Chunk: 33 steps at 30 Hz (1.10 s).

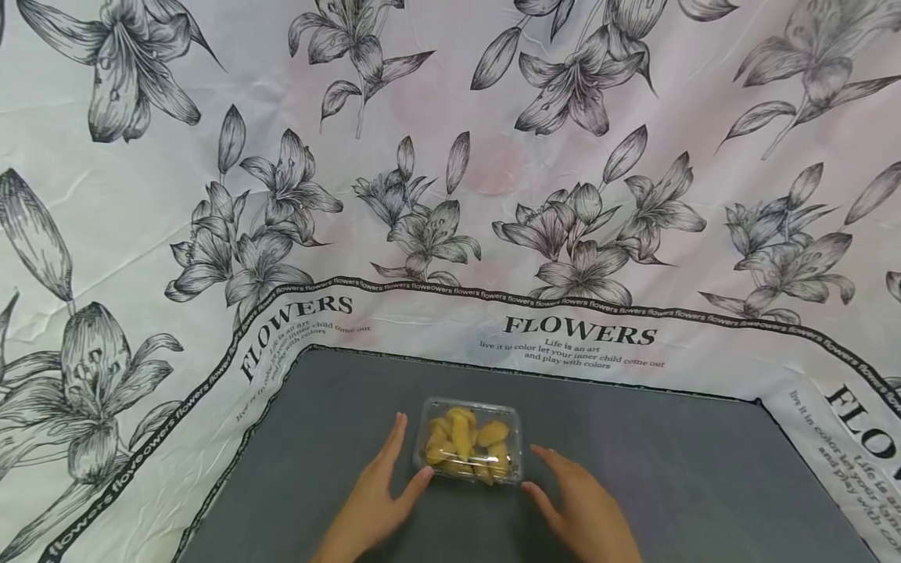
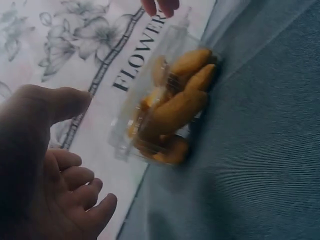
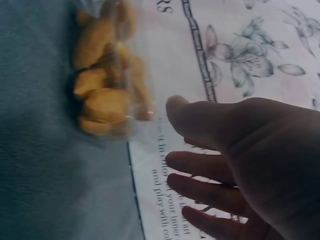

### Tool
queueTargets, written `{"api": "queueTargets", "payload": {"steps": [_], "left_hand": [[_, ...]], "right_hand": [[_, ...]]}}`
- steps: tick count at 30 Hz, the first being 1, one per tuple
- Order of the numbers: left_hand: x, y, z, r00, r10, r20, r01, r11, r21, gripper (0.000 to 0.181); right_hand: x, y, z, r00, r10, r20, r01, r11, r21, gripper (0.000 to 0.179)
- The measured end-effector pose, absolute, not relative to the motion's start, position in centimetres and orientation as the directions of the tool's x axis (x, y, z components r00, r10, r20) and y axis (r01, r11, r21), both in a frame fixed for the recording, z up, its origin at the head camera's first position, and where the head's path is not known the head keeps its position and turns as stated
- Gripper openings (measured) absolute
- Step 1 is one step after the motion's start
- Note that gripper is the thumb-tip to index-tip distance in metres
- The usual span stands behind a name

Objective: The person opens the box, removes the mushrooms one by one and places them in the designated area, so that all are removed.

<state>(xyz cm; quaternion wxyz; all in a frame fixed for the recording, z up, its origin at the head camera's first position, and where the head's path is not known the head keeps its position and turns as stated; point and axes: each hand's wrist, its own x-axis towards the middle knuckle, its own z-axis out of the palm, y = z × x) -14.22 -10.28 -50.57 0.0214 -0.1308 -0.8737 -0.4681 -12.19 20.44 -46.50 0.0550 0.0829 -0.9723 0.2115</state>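
Observation:
A clear plastic box (image 1: 519, 438) sits on the grey surface, holding several yellow-brown chunks (image 1: 461, 434) whose kind I cannot tell. To its left is my left hand (image 1: 376, 500), fingers extended and thumb spread, its thumb tip near the box's front left corner. My right hand (image 1: 580, 504) is at the box's right side, with its thumb and fingers apart and nothing between them. Both wrist views show a gap between the thumb and the box; the chunks (image 2: 175, 115) also show there, slightly blurred.
The grey surface (image 1: 317, 438) extends around the box. A white cloth border with printed "FLOWERS" lettering (image 1: 580, 330) runs along its back and sides. Beyond it, white material carries large black-line flowers (image 1: 429, 234).

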Motion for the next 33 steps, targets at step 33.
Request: {"api": "queueTargets", "payload": {"steps": [33], "left_hand": [[-16.2,-9.3,-53.8,-0.938,0.315,0.146,0.203,0.156,0.967,0.076]], "right_hand": [[-13.2,18.6,-50.6,-0.939,-0.129,0.319,-0.259,0.876,-0.408,0.026]]}}
